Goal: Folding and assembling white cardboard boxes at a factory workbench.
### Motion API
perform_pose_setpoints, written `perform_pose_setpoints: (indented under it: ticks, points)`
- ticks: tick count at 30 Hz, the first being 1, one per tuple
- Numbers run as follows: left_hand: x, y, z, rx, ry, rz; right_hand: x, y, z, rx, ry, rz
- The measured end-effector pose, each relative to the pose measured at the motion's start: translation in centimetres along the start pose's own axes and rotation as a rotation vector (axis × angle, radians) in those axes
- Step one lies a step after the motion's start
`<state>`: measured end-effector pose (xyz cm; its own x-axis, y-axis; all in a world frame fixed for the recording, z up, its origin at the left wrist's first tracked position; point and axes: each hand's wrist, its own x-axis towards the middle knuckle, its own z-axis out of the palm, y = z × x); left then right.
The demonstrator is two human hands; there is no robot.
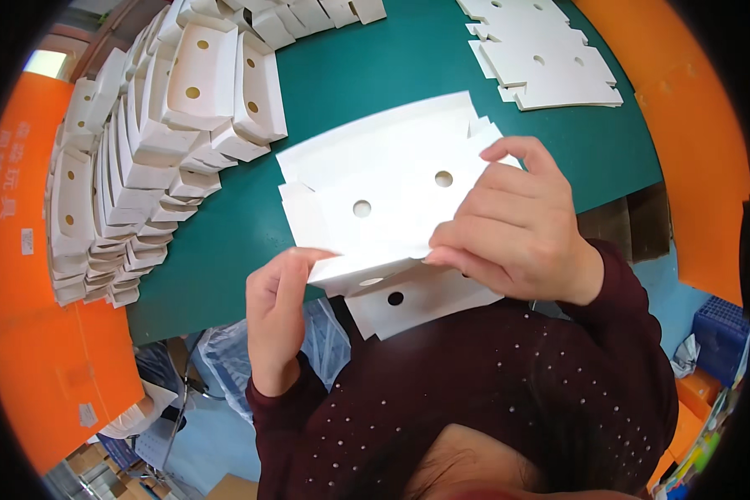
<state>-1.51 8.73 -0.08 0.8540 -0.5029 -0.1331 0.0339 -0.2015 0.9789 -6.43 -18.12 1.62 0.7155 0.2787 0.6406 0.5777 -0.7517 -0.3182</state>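
Observation:
A partly folded white cardboard box (400, 187) with round holes is held between my two hands over the near edge of the green table. Its far wall stands up, and a flap with a dark-looking hole hangs down toward my chest. At the near left corner my left hand (279, 300) is closed, thumb and fingers pinching the cardboard. My right hand (517, 225) grips the right side, its forefinger curled at the right end flap and its thumb on the near fold. The fingertips under the cardboard are hidden.
Stacks of folded white trays (200, 79) rise at the left. Flat white cardboard blanks (550, 71) lie at the far right of the green table (367, 62). Orange panels (692, 167) flank both sides. A clear plastic bag (325, 342) hangs below the near edge.

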Motion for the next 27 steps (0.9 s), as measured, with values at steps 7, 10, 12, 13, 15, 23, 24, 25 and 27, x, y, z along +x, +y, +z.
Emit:
perform_pose_setpoints:
  ticks: [7,10,12,13,15,23,24,25,27]
  points:
    - [3.8,-0.3,2.9,0.683,0.008,0.35,-1.7,3.0,3.8,0.122,-0.162,0.268]
    - [7.2,-1.5,2.7,0.588,-0.025,0.198,-1.9,5.3,5.7,0.202,-0.227,0.382]
    - [9.2,-2.6,2.5,0.504,-0.094,0.115,-1.4,6.4,6.3,0.095,-0.388,0.407]
    - [9.9,-3.0,2.4,0.479,-0.114,-0.008,-1.3,6.9,6.9,0.096,-0.387,0.405]
    - [10.6,-3.5,2.5,0.453,-0.149,-0.126,-1.8,7.9,8.2,-0.054,-0.09,0.192]
    - [11.8,-3.3,3.2,0.508,0.043,-0.146,0.1,8.7,7.5,-0.087,-0.376,0.27]
    - [12.0,-3.1,3.4,0.508,0.042,-0.146,0.0,8.9,7.8,-0.081,-0.34,0.26]
    - [12.2,-3.1,3.5,0.547,0.045,-0.147,0.1,9.0,7.7,-0.081,-0.34,0.262]
    - [12.4,-3.0,3.6,0.587,0.05,-0.15,0.6,9.1,7.6,-0.109,-0.42,0.262]
